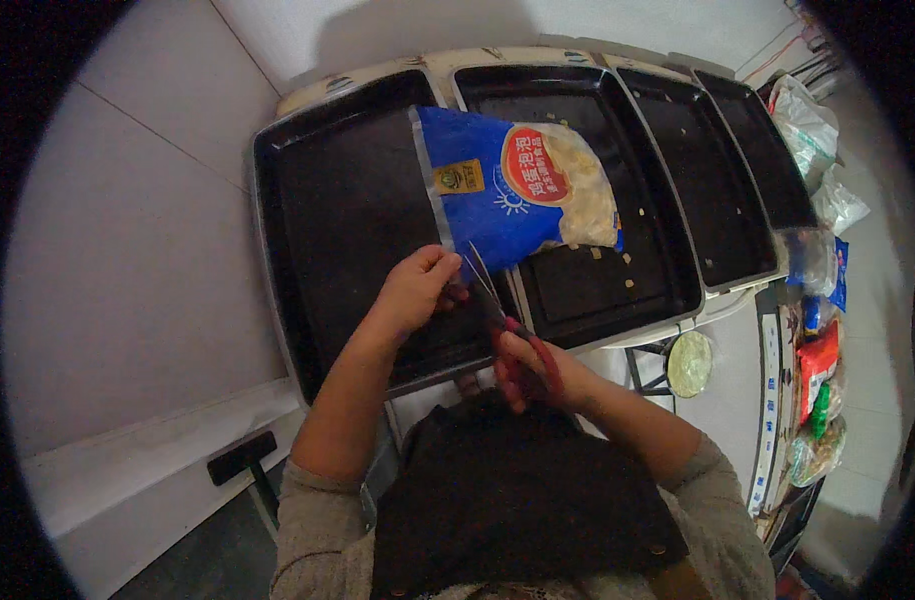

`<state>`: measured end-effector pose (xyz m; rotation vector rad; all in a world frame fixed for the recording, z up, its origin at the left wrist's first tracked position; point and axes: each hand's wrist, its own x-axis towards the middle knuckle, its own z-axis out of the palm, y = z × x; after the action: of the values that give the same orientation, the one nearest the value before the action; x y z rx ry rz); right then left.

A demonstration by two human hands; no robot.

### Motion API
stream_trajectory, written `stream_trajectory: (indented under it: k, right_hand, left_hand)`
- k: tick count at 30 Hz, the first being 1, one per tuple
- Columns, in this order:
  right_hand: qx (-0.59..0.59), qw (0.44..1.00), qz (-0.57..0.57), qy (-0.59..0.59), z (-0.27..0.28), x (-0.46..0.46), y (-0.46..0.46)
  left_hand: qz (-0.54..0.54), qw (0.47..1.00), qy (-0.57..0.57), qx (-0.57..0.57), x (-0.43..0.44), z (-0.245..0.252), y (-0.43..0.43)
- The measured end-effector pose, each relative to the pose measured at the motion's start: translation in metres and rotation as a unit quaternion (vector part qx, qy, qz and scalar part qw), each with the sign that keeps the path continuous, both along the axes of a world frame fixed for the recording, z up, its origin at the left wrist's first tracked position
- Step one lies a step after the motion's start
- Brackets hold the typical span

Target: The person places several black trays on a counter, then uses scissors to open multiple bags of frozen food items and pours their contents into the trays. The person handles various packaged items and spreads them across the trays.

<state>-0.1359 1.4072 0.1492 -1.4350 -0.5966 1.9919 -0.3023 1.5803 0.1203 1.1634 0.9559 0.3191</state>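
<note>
A blue and clear plastic food bag (476, 210) with pale pieces inside lies across two black trays. My left hand (427, 281) pinches its near corner at the sealed edge. Scissors with red handles (547, 364) are in my right hand (528, 367), their blades parted beside that corner, just right of my left fingers. Whether the blades touch the plastic cannot be told. The bag's filled end rests over the second black tray (600, 296), where small pale bits are scattered.
More black trays (705, 172) stand to the right, with a few bits in them. Beyond are plastic bags (802, 124) and a red packet (817, 364). A round stool (690, 364) stands below the trays. A wall (142, 225) rises at the left.
</note>
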Motion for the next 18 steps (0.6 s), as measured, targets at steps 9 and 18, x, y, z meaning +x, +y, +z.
stream_trajectory:
  k: [9,18]
  right_hand:
    - [-0.035,0.999,0.017,-0.013,0.012,0.013,-0.005]
    - [-0.027,0.998,0.037,-0.032,0.025,0.009,-0.002]
  left_hand:
    - [-0.014,0.999,-0.018,0.039,-0.004,-0.017,0.002]
    - [-0.008,0.998,-0.040,0.042,-0.005,-0.019,0.000]
